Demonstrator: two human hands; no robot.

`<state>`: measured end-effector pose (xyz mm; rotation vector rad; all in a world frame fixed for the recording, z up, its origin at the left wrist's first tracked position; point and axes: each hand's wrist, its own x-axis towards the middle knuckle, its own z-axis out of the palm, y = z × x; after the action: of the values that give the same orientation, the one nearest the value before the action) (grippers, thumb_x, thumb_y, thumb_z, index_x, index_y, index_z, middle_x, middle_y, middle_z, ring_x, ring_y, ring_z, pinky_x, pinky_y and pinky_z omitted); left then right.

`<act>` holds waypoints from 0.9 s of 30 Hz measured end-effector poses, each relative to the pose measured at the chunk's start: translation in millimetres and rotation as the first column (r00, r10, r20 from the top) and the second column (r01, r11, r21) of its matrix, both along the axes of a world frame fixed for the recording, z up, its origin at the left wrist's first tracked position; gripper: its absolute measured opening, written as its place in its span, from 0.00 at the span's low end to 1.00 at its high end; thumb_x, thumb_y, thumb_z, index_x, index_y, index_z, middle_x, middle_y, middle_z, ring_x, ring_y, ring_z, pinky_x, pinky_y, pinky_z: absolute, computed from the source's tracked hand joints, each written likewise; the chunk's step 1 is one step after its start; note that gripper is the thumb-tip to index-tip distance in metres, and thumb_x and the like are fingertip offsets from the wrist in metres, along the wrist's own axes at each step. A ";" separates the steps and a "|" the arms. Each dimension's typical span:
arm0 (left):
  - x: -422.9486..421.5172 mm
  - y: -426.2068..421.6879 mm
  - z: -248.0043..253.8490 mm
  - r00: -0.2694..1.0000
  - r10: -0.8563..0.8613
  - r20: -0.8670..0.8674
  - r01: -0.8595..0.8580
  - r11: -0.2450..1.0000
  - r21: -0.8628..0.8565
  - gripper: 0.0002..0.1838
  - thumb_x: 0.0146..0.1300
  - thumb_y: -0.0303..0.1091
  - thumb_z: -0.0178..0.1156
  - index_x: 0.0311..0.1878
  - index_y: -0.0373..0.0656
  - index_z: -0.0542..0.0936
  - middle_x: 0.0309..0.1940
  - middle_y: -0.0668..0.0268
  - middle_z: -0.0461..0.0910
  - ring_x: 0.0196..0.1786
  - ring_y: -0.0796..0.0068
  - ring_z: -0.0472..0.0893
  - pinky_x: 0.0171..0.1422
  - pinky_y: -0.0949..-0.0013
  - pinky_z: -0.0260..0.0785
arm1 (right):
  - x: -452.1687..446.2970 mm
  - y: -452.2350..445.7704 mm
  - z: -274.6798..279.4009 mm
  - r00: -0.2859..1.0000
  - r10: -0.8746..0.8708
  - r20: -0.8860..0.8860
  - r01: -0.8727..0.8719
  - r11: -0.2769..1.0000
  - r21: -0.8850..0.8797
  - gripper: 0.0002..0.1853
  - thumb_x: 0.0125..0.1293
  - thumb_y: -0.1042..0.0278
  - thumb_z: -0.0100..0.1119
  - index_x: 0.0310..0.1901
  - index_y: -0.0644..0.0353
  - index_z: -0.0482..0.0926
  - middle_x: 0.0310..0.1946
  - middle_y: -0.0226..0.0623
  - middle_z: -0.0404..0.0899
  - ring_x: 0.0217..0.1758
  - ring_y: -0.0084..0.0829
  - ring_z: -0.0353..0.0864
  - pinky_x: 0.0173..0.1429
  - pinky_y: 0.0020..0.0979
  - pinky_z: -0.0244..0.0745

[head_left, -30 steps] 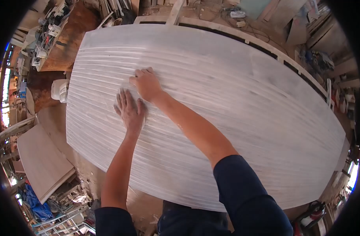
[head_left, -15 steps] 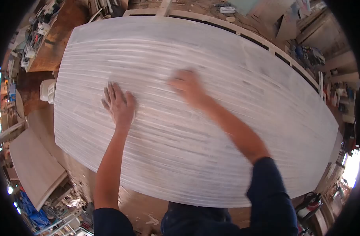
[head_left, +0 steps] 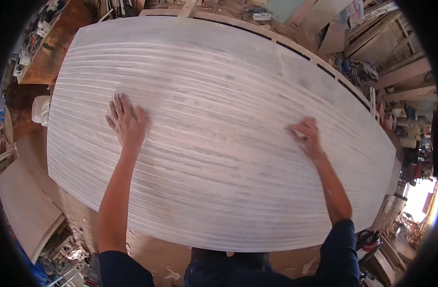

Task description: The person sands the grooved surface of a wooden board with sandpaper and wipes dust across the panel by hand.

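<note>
A large pale panel [head_left: 219, 191] with long whitish ridges fills the middle of the view. On its left part my left hand [head_left: 126, 120] lies flat, palm down, fingers spread. Far to the right of it, my right hand [head_left: 307, 136] is over the panel with its fingers curled together and the thumb side turned left. Whatever it may hold is too small or hidden to name.
A brown wooden table [head_left: 56, 45] with tools stands at the upper left. Stacked boards [head_left: 25, 203] lie at the lower left. A wooden frame [head_left: 257, 29] runs behind the panel's far edge. Planks [head_left: 379, 43] fill the upper right.
My right hand has moved from beside my left hand far to the right across the panel. My left hand stays flat on the panel. The view has shifted to the right.
</note>
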<state>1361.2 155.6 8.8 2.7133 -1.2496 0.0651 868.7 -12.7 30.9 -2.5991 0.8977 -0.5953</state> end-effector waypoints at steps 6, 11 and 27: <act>8.4 0.9 -11.2 0.998 -0.027 0.062 0.026 0.999 0.019 0.34 0.75 0.52 0.42 0.78 0.44 0.58 0.80 0.57 0.52 0.82 0.54 0.48 0.82 0.44 0.34 | 296.7 7.5 -53.4 0.914 0.166 0.371 -0.205 0.976 0.069 0.07 0.57 0.71 0.65 0.38 0.51 0.84 0.40 0.34 0.78 0.48 0.41 0.76 0.58 0.48 0.65; -8.3 4.4 -28.9 0.952 -0.094 0.293 0.084 0.995 0.048 0.25 0.74 0.41 0.49 0.69 0.39 0.69 0.70 0.54 0.68 0.73 0.51 0.64 0.74 0.46 0.54 | 274.7 2.9 -45.4 0.982 0.087 0.169 -0.081 0.996 -0.039 0.02 0.64 0.63 0.61 0.34 0.45 0.83 0.36 0.32 0.78 0.48 0.40 0.78 0.59 0.49 0.65; -352.7 -25.3 13.4 0.970 -0.239 -0.048 0.237 0.971 -0.040 0.37 0.72 0.51 0.50 0.78 0.41 0.59 0.79 0.53 0.54 0.82 0.52 0.47 0.83 0.46 0.33 | -109.9 -25.9 -26.2 0.962 0.123 0.245 -0.160 0.978 0.136 0.13 0.55 0.76 0.66 0.42 0.50 0.85 0.38 0.35 0.78 0.49 0.39 0.75 0.62 0.46 0.64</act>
<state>1008.5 130.4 22.3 2.4982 -1.5322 -0.0125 758.8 -38.6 4.6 -2.3677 0.6482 -0.7441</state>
